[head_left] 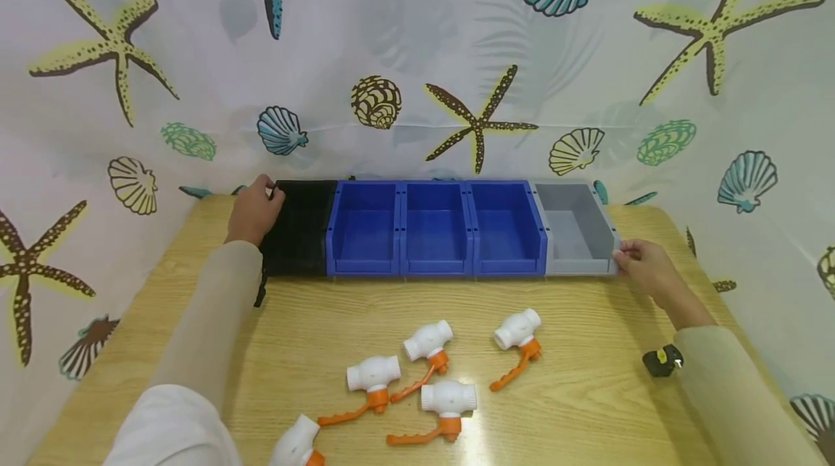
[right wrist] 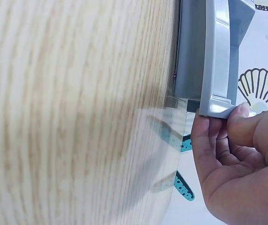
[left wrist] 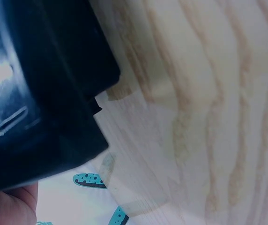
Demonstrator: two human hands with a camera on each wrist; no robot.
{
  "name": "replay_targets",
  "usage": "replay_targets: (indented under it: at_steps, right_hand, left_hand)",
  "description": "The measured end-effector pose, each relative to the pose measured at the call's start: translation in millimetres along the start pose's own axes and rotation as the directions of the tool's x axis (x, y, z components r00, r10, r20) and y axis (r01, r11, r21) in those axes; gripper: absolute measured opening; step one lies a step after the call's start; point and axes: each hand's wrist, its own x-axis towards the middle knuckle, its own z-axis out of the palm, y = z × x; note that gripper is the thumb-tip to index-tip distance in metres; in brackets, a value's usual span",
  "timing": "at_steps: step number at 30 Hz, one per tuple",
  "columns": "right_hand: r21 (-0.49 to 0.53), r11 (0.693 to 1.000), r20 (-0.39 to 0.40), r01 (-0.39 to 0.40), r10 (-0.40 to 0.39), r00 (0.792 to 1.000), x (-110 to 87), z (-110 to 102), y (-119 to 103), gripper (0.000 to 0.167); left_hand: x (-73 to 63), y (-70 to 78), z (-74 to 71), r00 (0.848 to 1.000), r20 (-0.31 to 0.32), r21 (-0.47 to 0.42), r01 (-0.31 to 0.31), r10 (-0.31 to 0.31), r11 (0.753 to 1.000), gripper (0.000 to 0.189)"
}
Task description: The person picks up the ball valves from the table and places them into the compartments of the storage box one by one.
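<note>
Left of the middle blue bin [head_left: 435, 265], the fingers of the left hand [head_left: 251, 212] gripped the black bin [head_left: 296, 261] by its outer rim; an uneven pull could have twisted it. In front of the middle blue bin, loose orange-handled ball valves [head_left: 449, 397] lay on the counter [head_left: 574, 408], liable to be knocked by a forward slide. Right of the middle blue bin, the fingers of the right hand [head_left: 647, 270] pinched the gray bin [head_left: 574, 265] at its front corner, where a slip might have opened a gap.

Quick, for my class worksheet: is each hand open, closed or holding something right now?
Left hand: holding the black, open-topped plastic bin by its rim.
Right hand: pinching the grey, open-topped plastic bin at its front right corner.
</note>
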Motion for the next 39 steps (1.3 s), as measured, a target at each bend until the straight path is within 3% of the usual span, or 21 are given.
replay_targets:
  at_steps: [12,23,29,35,39]
  right_hand:
    - [0.062,0.998,0.002,-0.012,0.012,1.0,-5.5,-2,4,0.035]
    - [0.13,0.991,-0.007,0.026,-0.025,1.0,-12.6,-7,7,0.038]
    - [0.16,0.987,-0.005,0.006,-0.006,1.0,-12.8,-7,7,0.041]
    - [0.184,0.983,-0.034,0.003,0.004,0.999,-10.2,-1,2,0.045]
    - [0.164,0.986,-0.065,0.013,-0.002,0.998,-17.1,0,-2,0.05]
  left_hand:
    - [-1.0,6.8,-1.4,1.0,0.009,0.0,0.002,-0.002,1.0,0.032]
    - [2.1,7.2,6.8,0.999,0.03,-0.016,0.029,-0.029,0.999,0.036]
    - [1.6,5.2,6.9,0.999,0.023,-0.029,0.027,-0.026,0.999,0.036]
    - [2.8,-0.1,2.4,0.999,0.022,0.042,0.041,-0.042,0.998,0.039]
    - [2.6,-1.3,-2.6,0.996,0.042,0.063,0.08,-0.083,0.995,0.042]
